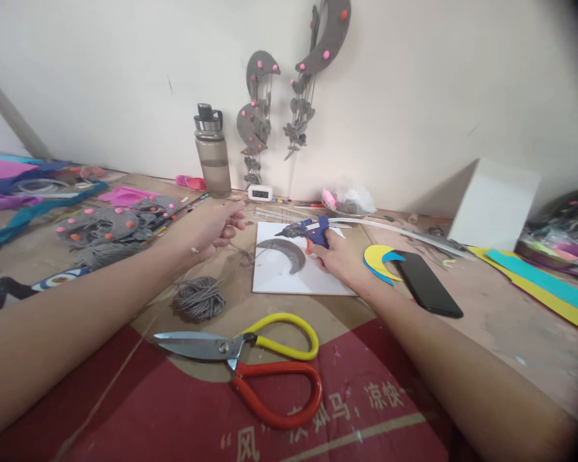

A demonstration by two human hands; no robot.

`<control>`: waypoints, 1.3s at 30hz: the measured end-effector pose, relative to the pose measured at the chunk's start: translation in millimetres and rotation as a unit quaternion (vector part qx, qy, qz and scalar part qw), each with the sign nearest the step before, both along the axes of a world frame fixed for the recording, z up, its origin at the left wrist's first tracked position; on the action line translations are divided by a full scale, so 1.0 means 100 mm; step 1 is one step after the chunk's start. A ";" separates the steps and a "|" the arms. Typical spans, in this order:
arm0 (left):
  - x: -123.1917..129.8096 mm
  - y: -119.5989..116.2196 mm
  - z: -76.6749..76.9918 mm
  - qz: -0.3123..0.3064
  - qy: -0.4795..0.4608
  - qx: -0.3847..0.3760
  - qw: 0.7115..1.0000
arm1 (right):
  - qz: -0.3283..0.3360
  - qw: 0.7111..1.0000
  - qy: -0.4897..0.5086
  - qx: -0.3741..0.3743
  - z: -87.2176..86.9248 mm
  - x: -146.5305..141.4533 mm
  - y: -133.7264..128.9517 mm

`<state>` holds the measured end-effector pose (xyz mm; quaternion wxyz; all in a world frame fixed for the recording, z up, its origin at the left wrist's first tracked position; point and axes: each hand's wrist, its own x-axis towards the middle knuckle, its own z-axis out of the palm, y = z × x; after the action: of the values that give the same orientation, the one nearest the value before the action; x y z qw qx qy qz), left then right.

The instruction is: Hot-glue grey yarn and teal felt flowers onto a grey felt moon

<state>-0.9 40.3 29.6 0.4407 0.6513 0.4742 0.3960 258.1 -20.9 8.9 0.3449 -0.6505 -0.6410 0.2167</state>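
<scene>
Head view: the grey crescent [295,255] lies flat on the white board [272,282]. Right hand [340,255], at the crescent's 3 o'clock, is closed around the glue gun [318,231]. Left hand [214,228], at 10 o'clock, is half-curled; any hold cannot be determined. Cord bundle [200,299]: 8 o'clock. Scissors [221,348]: 7 o'clock.

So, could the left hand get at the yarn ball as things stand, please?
Probably yes: the yarn ball lies close to the left hand, on the side nearer the person, and nothing seems to cover it.
</scene>
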 end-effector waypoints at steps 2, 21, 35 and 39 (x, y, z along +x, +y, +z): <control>0.04 -0.04 0.04 -0.009 -0.108 -0.100 0.989 | -0.012 1.000 0.014 -0.010 0.02 -0.01 -0.01; 0.16 -0.24 0.07 0.023 0.150 0.114 0.982 | 0.036 0.949 0.300 0.085 -0.09 -0.15 0.00; -0.26 0.15 0.18 -0.104 0.413 0.176 0.888 | 0.016 0.948 0.306 0.085 -0.19 -0.17 0.03; -0.21 0.13 0.06 -0.188 0.451 0.213 0.846 | 0.016 0.946 0.313 0.084 -0.19 -0.17 0.03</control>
<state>-21.7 52.9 35.3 0.0948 0.9125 0.3933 0.0601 240.9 -17.8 -9.7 0.5785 -0.5080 -0.5268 0.3604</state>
